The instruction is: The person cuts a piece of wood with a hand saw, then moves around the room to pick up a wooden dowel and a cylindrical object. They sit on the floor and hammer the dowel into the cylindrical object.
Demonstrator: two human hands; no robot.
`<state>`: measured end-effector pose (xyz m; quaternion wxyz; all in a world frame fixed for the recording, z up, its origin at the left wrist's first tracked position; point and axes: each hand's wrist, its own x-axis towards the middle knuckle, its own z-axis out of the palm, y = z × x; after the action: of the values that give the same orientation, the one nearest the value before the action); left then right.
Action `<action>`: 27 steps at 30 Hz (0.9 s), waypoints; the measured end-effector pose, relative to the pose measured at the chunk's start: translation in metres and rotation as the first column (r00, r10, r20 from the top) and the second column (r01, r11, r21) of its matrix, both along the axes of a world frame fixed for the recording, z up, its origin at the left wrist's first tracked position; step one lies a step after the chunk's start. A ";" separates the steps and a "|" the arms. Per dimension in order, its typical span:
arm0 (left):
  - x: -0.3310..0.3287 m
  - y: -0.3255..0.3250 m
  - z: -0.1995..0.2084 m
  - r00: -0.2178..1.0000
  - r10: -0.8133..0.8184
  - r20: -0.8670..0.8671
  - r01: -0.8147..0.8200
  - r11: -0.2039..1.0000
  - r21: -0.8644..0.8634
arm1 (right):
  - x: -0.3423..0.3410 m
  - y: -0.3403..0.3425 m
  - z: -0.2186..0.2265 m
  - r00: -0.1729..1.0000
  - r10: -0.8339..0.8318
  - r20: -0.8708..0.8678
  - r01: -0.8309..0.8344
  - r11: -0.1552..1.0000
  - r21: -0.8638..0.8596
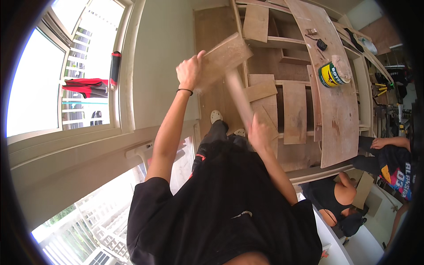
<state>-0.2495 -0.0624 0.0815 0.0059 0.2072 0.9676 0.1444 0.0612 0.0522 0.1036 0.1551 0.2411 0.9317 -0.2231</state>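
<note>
My left hand is closed on the near left end of a short wooden board, which is tilted and smeared by motion. Lower and to the right, my right hand grips a long pale wooden strip. The strip's far end reaches up to the board's lower edge; whether they touch I cannot tell. Both pieces are held up over the brown floor, to the left of an open wooden cabinet frame.
Loose plywood pieces lie across the frame. A long plywood panel bears a yellow-and-green can and a black tape measure. Two people work at the lower right, one in a black top. A window stands left.
</note>
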 end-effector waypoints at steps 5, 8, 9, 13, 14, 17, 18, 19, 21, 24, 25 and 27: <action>-0.012 -0.021 0.002 0.993 0.106 0.041 -0.104 0.993 -0.057 | 0.048 -0.001 -0.032 0.980 -0.169 -0.109 0.178 0.981 0.076; -0.001 -0.017 -0.004 0.997 0.069 0.024 -0.070 0.997 0.032 | 0.062 0.007 -0.027 0.910 -0.152 -0.387 0.166 0.986 0.004; 0.004 -0.014 -0.006 0.988 0.088 0.125 -0.099 0.992 0.083 | 0.062 0.010 -0.028 0.916 -0.151 -0.373 0.175 0.984 0.030; 0.038 -0.007 -0.010 0.887 0.156 0.435 -0.236 0.962 0.137 | 0.060 0.022 -0.062 0.896 -0.301 -0.328 0.317 0.948 -0.005; 0.049 -0.008 -0.011 0.837 0.092 0.539 -0.246 0.944 0.220 | 0.063 0.027 -0.078 0.903 -0.340 -0.264 0.341 0.939 -0.044; 0.081 -0.012 -0.010 0.668 -0.096 0.738 -0.368 0.819 0.440 | 0.070 0.050 -0.143 0.901 -0.411 -0.137 0.397 0.910 -0.120; 0.088 -0.013 -0.008 0.637 -0.128 0.760 -0.368 0.816 0.445 | 0.071 0.057 -0.169 0.899 -0.425 -0.105 0.410 0.901 -0.139; 0.094 -0.014 -0.006 0.605 -0.131 0.785 -0.388 0.812 0.435 | 0.070 0.065 -0.196 0.831 -0.553 -0.066 0.513 0.806 -0.294; 0.101 -0.012 0.000 0.551 -0.155 0.820 -0.416 0.801 0.431 | 0.062 0.081 -0.252 0.666 -0.744 0.056 0.637 0.528 -0.562; 0.103 -0.004 0.006 0.537 -0.168 0.827 -0.428 0.790 0.439 | 0.054 0.094 -0.322 0.330 -0.884 0.331 0.730 0.017 -0.683; 0.101 -0.001 0.008 0.513 -0.159 0.843 -0.415 0.814 0.406 | 0.053 0.095 -0.340 0.291 -0.885 0.365 0.721 -0.048 -0.692; 0.095 0.008 0.008 0.463 -0.156 0.873 -0.410 0.835 0.366 | 0.046 0.095 -0.368 0.144 -0.890 0.433 0.740 -0.194 -0.644</action>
<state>-0.1541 -0.0547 0.0899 0.4320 0.0193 0.7565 0.4906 0.1068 0.1469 -0.2640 -0.0286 0.6704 0.3494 -0.6540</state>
